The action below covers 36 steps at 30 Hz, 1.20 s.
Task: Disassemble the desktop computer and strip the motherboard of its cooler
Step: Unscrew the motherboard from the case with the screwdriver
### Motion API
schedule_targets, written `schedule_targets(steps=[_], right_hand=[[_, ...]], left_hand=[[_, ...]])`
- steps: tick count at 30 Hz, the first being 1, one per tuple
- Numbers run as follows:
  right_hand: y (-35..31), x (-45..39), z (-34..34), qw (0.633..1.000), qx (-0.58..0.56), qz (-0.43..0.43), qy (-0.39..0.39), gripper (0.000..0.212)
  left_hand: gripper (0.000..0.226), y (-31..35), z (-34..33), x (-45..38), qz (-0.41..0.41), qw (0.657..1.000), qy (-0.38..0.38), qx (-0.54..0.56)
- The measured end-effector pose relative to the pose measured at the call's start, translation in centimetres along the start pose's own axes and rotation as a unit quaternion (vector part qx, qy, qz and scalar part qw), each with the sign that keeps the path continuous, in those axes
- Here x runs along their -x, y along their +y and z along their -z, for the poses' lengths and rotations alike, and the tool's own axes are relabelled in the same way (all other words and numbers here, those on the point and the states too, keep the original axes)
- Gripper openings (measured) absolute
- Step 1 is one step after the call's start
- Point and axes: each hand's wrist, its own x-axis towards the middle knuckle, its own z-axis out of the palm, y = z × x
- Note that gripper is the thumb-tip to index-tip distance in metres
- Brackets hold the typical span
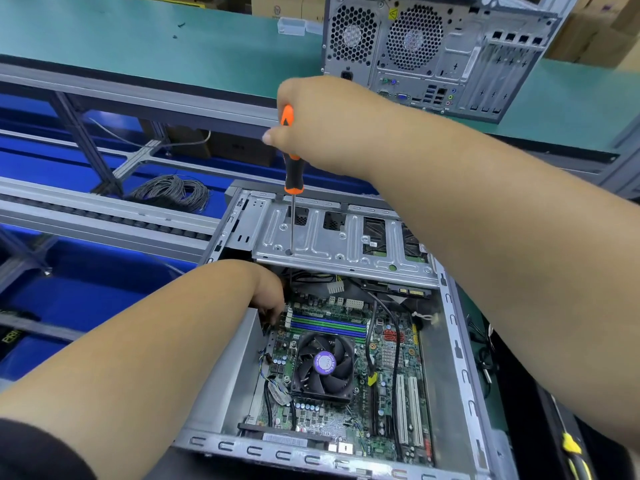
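The person is leaning over the opened desktop computer point(450, 341), which is lying on its side on the counter point(485, 323) with the side panel already off. The right hand point(322, 129) is wrapping its fingers around the orange and black screwdriver point(290, 150), holding it upright so the thin shaft is dropping straight down onto a hole in the silver drive cage point(346, 244). Held that way, the tip looks to be sitting on a screw there, though the screw itself is too small to make out.

The left hand point(268, 299) is reaching down inside the case, just under the left end of the cage, beside the memory slots point(329, 325). Its fingers are curling downward, but whether they are pinching something or only bracing against the frame I cannot tell. My guess is that it is steadying the cage or the case while the other hand is turning.

The motherboard point(388, 358) is sitting on the floor of the case, and the cooler point(323, 367), a black fan with a purple label, is mounted on it, untouched. The cage is overhanging the top edge of the board, so it probably has to come free first. A second tower point(433, 46) is standing on the green shelf point(138, 39) beyond.
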Motion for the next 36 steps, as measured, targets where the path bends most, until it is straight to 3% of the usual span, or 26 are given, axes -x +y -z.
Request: schedule_targets(steps=[5,8,11,20,25,29,36], right_hand=[[0.2,0.5,0.3,0.999,-0.033,0.014,-0.018,0.026],[0.4,0.8,0.0,0.999,-0.037,0.016,0.009,0.021],[0.3,0.9,-0.3,0.999,0.001,0.016,0.035,0.036],[0.4,1.0,-0.5,0.998,-0.055,0.015,0.025,0.02],[0.5,0.7,-0.7,0.999,0.01,0.01,0.052,0.036],[0.8,0.5,-0.8,0.998,-0.023,0.018,0.048,0.033],[0.4,0.6,-0.8,0.997,0.01,0.025,0.068,0.027]], left_hand=[[0.024,-0.1,0.2,0.0,0.01,1.0,0.003,-0.012],[0.032,-0.2,0.1,-0.2,0.013,1.0,-0.006,0.023],[0.035,-0.1,0.0,-0.3,0.018,0.998,-0.012,0.055],[0.034,-0.2,0.0,-0.6,0.019,0.998,-0.012,0.056],[0.033,-0.4,0.0,-0.6,0.01,0.998,-0.005,0.063],[0.012,-0.5,0.0,-1.0,0.017,0.997,-0.005,0.075],[0.026,-0.4,-0.1,-1.3,0.023,0.996,-0.028,0.076]])
